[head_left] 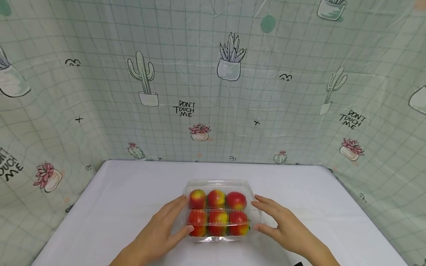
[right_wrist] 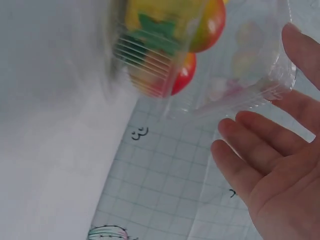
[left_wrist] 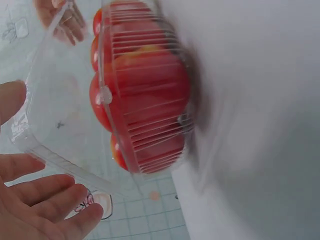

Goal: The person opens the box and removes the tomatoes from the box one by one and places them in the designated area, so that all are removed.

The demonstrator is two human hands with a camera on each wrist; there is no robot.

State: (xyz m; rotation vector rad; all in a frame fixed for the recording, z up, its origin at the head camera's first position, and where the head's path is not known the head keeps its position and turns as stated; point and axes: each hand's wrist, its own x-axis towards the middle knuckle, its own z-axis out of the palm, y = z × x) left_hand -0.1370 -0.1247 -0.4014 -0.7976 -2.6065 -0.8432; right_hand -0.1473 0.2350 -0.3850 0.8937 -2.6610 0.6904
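Note:
A clear plastic box (head_left: 217,239) holds several red-and-yellow fruits (head_left: 216,198) in two rows. Its transparent lid (left_wrist: 60,100) stands partly raised, tilted above the fruits. The left hand (head_left: 159,229) is at the lid's left side, thumb toward the front; its fingers (left_wrist: 75,200) are spread and slightly bent along the lid's edge. At the opposite side, the right hand (head_left: 286,225) has its thumb and index finger by the lid's edge; the other fingers (right_wrist: 250,145) extend loosely. Ridged walls of the box (right_wrist: 145,65) show fruit and a green leaf shape inside.
The box rests on a white-covered table (head_left: 133,184). Behind and beside the table hangs a pale green checked cloth (head_left: 213,88) printed with potted cacti and words. A small black object (head_left: 298,264) shows at the bottom edge near the right wrist.

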